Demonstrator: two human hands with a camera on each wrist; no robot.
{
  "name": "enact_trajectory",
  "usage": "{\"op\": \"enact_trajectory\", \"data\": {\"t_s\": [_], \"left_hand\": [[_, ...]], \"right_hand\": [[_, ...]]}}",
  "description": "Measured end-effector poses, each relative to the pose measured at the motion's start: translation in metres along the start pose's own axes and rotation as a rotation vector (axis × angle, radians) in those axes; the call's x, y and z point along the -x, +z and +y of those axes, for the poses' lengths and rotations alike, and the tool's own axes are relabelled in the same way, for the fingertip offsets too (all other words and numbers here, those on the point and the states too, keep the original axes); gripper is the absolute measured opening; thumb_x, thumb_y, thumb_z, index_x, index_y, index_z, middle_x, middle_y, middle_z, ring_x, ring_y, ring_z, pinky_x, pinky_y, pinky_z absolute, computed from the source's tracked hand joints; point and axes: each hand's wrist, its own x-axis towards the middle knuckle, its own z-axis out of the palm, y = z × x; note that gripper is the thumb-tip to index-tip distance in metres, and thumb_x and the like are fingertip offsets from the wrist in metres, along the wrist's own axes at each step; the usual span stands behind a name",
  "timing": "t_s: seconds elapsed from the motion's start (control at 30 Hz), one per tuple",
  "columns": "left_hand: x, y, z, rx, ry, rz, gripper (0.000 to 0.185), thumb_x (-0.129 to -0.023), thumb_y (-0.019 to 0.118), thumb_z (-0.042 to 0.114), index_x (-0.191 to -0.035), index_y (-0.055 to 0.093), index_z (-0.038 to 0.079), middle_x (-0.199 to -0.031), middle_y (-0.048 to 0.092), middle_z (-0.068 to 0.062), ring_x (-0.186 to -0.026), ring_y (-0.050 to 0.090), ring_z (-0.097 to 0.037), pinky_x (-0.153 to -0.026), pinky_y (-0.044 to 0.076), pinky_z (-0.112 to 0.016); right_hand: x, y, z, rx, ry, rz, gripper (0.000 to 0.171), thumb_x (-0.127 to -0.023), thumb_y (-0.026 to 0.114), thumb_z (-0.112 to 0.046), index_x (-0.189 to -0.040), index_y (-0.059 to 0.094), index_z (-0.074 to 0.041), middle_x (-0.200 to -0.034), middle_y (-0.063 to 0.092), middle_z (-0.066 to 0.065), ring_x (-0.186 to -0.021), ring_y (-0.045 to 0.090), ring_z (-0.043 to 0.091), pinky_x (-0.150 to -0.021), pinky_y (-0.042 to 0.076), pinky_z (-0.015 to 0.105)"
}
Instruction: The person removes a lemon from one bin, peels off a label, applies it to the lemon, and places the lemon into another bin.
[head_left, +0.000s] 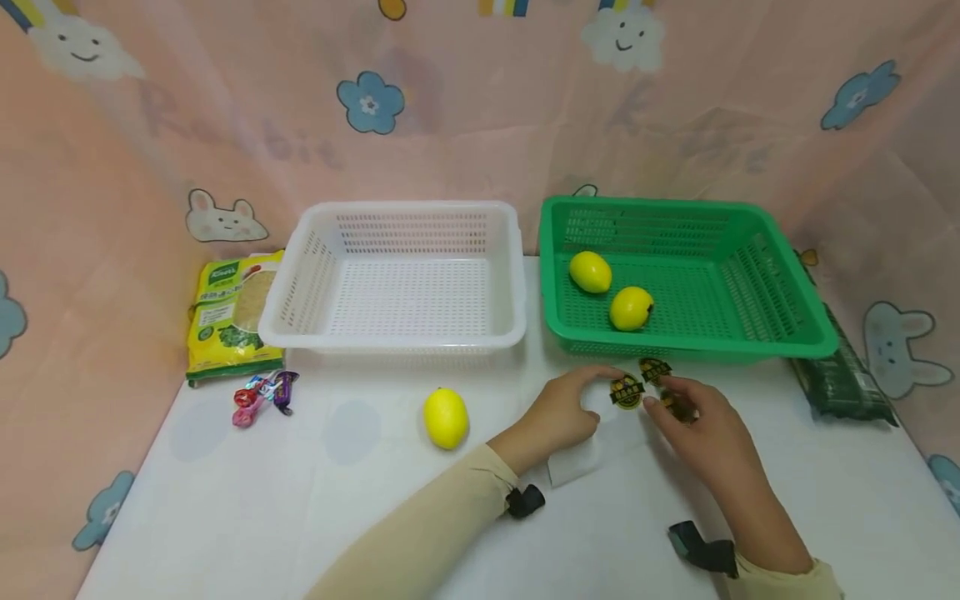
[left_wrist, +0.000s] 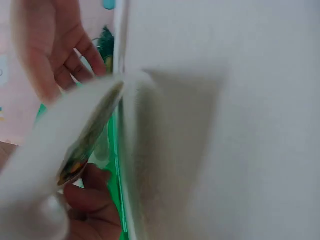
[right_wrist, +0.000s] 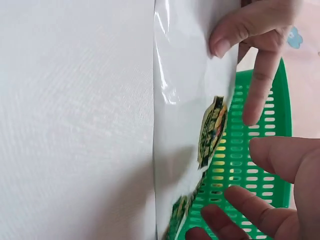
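Observation:
A glossy white sheet [right_wrist: 182, 65] with round black-and-gold labels [head_left: 626, 391] stands between the two hands, in front of the green basket. My left hand [head_left: 558, 417] pinches its left side, the thumb on the near face and the other fingers behind. Spread fingers mark my right hand [head_left: 708, 429], which is beside the labels at the sheet's right end. Seen from the right wrist, one label [right_wrist: 212, 132] lies along the far edge of the sheet. The sheet bends in the left wrist view and covers part of the left hand [left_wrist: 92, 205].
The green basket [head_left: 697, 340] holds two lemons [head_left: 590, 272]. A white basket [head_left: 393, 341] stands left of it, with a lemon [head_left: 446, 418] in front. Wrapped candies [head_left: 262, 397] and a yellow Knorr packet [head_left: 232, 321] lie at left, a dark green packet [head_left: 843, 379] at right.

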Motion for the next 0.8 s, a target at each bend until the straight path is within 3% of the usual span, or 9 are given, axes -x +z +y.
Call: {"op": "enact_trajectory", "data": {"t_s": [0.1,0.27,0.5,0.6,0.7,0.73,0.8], "left_hand": [[0.012,-0.009,0.0,0.091,0.004,-0.018,0.076,-0.088,0.058,-0.014,-0.151,0.06,0.029,-0.153,0.055,0.013,-0.134,0.049,-0.005,-0.099,0.045,-0.027],[0.032,-0.019,0.006,0.184,0.046,-0.062,0.08,-0.093,0.053,-0.012,-0.159,0.05,0.033,-0.159,0.048,0.015,-0.146,0.039,-0.005,-0.117,0.036,-0.033],[0.055,-0.027,0.019,0.373,0.126,-0.046,0.077,-0.094,0.051,-0.012,-0.158,0.052,0.031,-0.158,0.048,0.016,-0.143,0.042,-0.004,-0.118,0.035,-0.031],[0.061,-0.028,0.022,0.405,0.157,-0.029,0.075,-0.094,0.051,-0.012,-0.157,0.053,0.029,-0.156,0.049,0.019,-0.145,0.04,-0.003,-0.12,0.033,-0.033],[0.064,-0.027,0.023,0.417,0.18,-0.022,0.073,-0.095,0.052,-0.013,-0.156,0.055,0.026,-0.155,0.05,0.021,-0.146,0.039,-0.002,-0.122,0.031,-0.035],[0.065,-0.026,0.022,0.42,0.183,-0.021,0.072,-0.095,0.052,-0.013,-0.156,0.055,0.026,-0.154,0.05,0.022,-0.146,0.039,-0.002,-0.122,0.031,-0.034],[0.066,-0.025,0.022,0.437,0.181,-0.025,0.071,-0.095,0.052,-0.013,-0.155,0.056,0.025,-0.153,0.051,0.022,-0.144,0.042,-0.002,-0.12,0.033,-0.033]], "right_hand": [[0.005,-0.001,-0.005,-0.029,-0.031,-0.005,0.07,-0.107,0.063,-0.042,-0.155,0.046,0.006,-0.15,0.048,0.033,-0.13,0.049,0.05,-0.1,0.048,0.067],[0.02,-0.006,-0.015,-0.053,-0.086,0.043,0.063,-0.107,0.066,-0.038,-0.153,0.051,0.002,-0.15,0.048,0.029,-0.134,0.047,0.048,-0.101,0.049,0.067],[0.039,-0.008,-0.032,-0.116,-0.133,0.112,0.053,-0.105,0.071,-0.03,-0.149,0.058,-0.002,-0.151,0.048,0.022,-0.135,0.049,0.042,-0.1,0.048,0.067],[0.044,-0.006,-0.037,-0.148,-0.144,0.128,0.05,-0.104,0.072,-0.027,-0.147,0.06,-0.004,-0.151,0.049,0.017,-0.137,0.048,0.039,-0.105,0.051,0.037],[0.045,-0.002,-0.039,-0.173,-0.161,0.151,0.047,-0.103,0.073,-0.025,-0.145,0.063,-0.007,-0.151,0.05,0.012,-0.137,0.047,0.028,-0.095,0.042,0.007],[0.045,-0.001,-0.039,-0.181,-0.169,0.161,0.046,-0.103,0.074,-0.024,-0.145,0.064,-0.008,-0.15,0.051,0.011,-0.136,0.047,0.026,-0.09,0.036,0.001],[0.045,0.002,-0.04,-0.198,-0.178,0.174,0.045,-0.102,0.076,-0.022,-0.144,0.065,-0.008,-0.15,0.051,0.01,-0.134,0.047,0.023,-0.09,0.036,0.001]]}}
